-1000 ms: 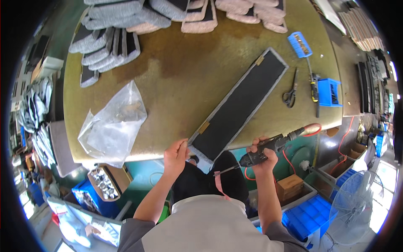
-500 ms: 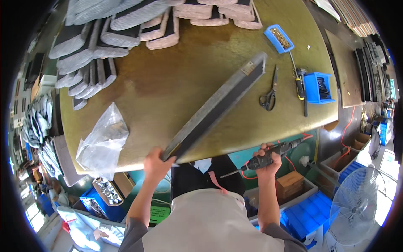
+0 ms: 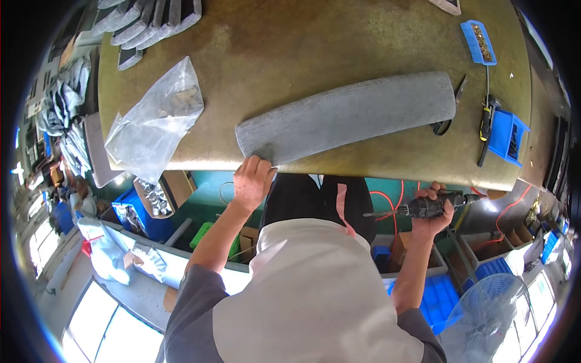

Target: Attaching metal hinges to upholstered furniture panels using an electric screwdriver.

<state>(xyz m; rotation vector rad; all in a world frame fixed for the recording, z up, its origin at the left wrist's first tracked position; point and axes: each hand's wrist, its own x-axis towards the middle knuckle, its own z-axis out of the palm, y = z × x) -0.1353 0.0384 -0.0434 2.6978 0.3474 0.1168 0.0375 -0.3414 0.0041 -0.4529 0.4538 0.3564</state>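
A long grey fabric-covered panel [image 3: 351,115] lies slantwise over the front of the table, its fabric face up. My left hand [image 3: 253,180] grips its near left corner at the table edge, fingers closed. Just off the table's front edge, my right hand [image 3: 433,218] is wrapped round a black drill [image 3: 425,207], whose long bit points left toward my body. The panel's right end partly covers a pair of scissors [image 3: 443,126]. Its underside is hidden from me.
A clear plastic bag [image 3: 163,121] hangs over the table's front left edge. More grey padded pieces [image 3: 151,24] are stacked at the far left. On the right are a blue tray of small screws [image 3: 479,42], a yellow-black screwdriver [image 3: 485,124] and a blue bin [image 3: 507,138]. Red hose [image 3: 387,196] loops below.
The panel has been turned over, from its dark hollow side to its grey fabric face, and now lies flatter across the table. The drill stays in my right hand. My view has tilted down.
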